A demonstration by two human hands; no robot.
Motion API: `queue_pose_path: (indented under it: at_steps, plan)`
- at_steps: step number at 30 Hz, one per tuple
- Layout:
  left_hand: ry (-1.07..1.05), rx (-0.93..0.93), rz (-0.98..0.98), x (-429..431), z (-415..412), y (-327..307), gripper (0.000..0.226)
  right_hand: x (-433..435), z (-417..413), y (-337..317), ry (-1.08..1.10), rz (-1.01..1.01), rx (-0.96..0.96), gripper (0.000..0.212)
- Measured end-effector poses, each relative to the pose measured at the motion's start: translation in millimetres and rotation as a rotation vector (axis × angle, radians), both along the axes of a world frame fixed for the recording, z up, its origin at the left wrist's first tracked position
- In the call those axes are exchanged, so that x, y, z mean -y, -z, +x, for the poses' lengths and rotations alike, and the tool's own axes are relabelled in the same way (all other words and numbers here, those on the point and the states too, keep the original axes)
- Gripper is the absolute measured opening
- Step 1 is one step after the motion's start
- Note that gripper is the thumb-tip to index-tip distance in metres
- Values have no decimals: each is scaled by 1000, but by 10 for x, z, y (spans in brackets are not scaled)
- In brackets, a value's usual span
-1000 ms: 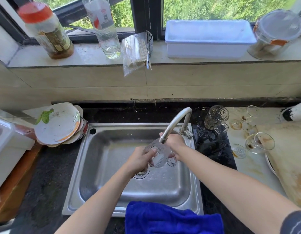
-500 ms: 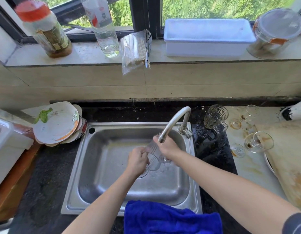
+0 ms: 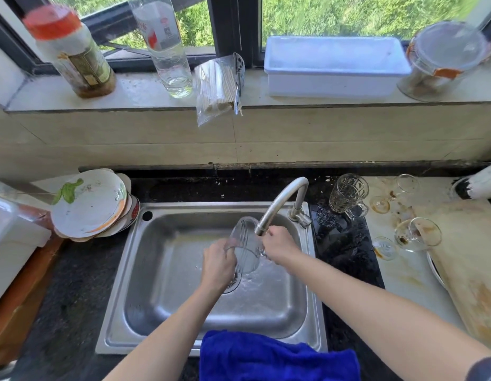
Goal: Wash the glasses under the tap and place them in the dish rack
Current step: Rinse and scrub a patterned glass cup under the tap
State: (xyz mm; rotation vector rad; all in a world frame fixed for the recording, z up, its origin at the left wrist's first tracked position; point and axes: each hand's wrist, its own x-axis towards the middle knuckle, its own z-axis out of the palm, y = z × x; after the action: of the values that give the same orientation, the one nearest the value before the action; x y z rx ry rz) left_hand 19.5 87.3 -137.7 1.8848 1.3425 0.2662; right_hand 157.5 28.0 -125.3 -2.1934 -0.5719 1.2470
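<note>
We hold a clear ribbed glass mug tilted over the middle of the steel sink. Its mouth is turned up towards the spout of the curved steel tap, which stands at the sink's back right corner. Our left hand grips the mug's left wall, fingers curled close together round it. Our right hand is at the mug's right side by its handle, fingers curled in tight just under the spout end. We cannot tell how exactly they pinch the handle. Water ripples on the basin floor around the drain, below the mug.

A patterned glass tankard stands upright on the bench right of the sink, near the back edge. Further right, a stained stemmed glass lies on its side beside a worn wooden chopping board at the bench's right edge. A second stemmed glass lies nearer the back edge. A stack of dirty white plates leans at the sink's back left corner, and a blue cloth drapes over its front rim.

Along the window sill from left to right stand a red-capped bottle, a clear plastic bottle, a bag of wooden skewers, a white plastic tray and a lidded glass jar.
</note>
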Motion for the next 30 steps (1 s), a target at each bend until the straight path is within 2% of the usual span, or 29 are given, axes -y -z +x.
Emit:
queue_pose_path:
  at_steps: [2, 3, 5, 7, 9, 11, 14, 16, 18, 20, 21, 23, 25, 27, 30]
  plan:
    - [29, 10, -4, 43, -15, 18, 31, -41, 96, -22, 87, -29, -151, 19]
    - [32, 6, 0, 39, -16, 20, 34, -50, 95, -40, 73, -25, -135, 17]
    - [-31, 18, -47, 1, -13, 12, 36, -5, -43, -100, 8, 20, 24, 12]
    - [-179, 44, -130, -34, 17, 35, 34, 92, -274, -138, -33, 154, 142, 18]
    - [-308, 56, -230, -17, 71, 47, 41, 117, -378, -99, -36, 248, 251, 23]
    - [-373, 61, -375, 29, 136, 51, 38, 27, -263, -43, -8, 214, 330, 22]
    - [-410, 86, -642, 31, 136, -7, 24, -28, -71, 20, -66, 216, 322, 42]
    - [-404, 130, -770, -17, 40, -25, 24, 54, -92, -25, -208, 294, 331, 37]
    - [-373, 180, -828, -39, -36, -27, 25, 136, -77, -31, -360, 331, 421, 49]
    - [-335, 231, -858, -9, -72, -21, 26, 153, -32, 23, -337, 340, 442, 55]
    - [-327, 265, -863, 4, -73, -21, 26, 133, -24, 33, -254, 352, 360, 55]
    - [-293, 310, -820, 7, -83, -30, 27, 48, -38, 3, -10, 377, 30, 49]
    - [-212, 281, -693, -5, -121, -49, 33, -46, -6, -14, 185, 304, -222, 44]
    - [-149, 237, -558, -20, -169, -16, 39, -75, 50, -67, 171, 184, -277, 33]
    - [-88, 214, -485, 9, -149, 25, 23, -79, 52, -104, 224, 92, -493, 28]
